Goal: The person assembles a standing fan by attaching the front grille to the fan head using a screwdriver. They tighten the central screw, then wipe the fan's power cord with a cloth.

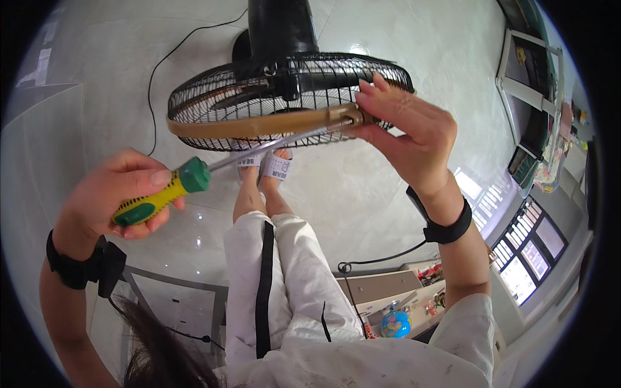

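My left hand (123, 191) is closed round the yellow and green handle of a screwdriver (165, 192). The long metal shaft reaches up and right, and its tip meets the joint in the brown rim band (259, 125) of a black fan (284, 84). At that joint my right hand (411, 126) pinches the end of the band, thumb below and fingers above; any small part between the fingertips is hidden. The fan's wire cage is seen edge-on, with the black motor housing and stand (281, 29) behind it.
A black cord (152, 84) curves over the pale tiled floor (116, 58) left of the fan. My slippered feet (264, 161) stand just below the cage. Behind me are a cabinet (381, 288) and a small globe (395, 323). Black wrist straps (448, 223) trail cables.
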Motion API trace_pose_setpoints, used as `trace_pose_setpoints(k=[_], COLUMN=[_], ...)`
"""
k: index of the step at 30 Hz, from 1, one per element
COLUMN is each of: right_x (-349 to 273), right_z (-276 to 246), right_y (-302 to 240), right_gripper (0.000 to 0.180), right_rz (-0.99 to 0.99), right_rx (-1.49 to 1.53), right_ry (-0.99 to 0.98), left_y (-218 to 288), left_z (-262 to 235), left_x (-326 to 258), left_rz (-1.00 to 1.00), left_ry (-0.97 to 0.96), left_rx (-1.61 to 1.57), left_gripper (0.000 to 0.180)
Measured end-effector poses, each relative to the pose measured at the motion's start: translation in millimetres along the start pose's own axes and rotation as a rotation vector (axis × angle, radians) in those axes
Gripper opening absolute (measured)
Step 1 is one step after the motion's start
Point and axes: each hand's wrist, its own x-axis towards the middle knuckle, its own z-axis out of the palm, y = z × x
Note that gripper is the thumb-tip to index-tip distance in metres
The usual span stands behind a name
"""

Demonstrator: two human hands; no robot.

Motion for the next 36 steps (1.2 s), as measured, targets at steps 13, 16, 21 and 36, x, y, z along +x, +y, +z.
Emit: trace_pose_setpoints(k=[13,16,21,36], right_x=[-3.2,-2.9,-2.6,-30.2], right_z=[-0.4,0.9,4.4,42.6], right_y=[0.3,-3.3,-12.6,-91.9], right_gripper=[0.030,0.030,0.030,0.027], right_rz=[-0.073,-0.037,0.068,-0.003], right_rx=[-0.107,-0.113,-0.071,-0.453], right_ry=[0.043,0.037,-0.020,0.239], left_y=[-6.0,-19.9,-22.5,-336.3], left_z=[24.2,21.2,17.2,-156.5], left_x=[3.8,12.9,22.4,72.5], left_rz=[0.885,1.126,1.384,0.213], left_ry=[0.563,0.809,1.168,1.206], left_rx=[1.080,1.377,1.614,0.569], left_gripper=[0.020,0.027,0.035,0.024])
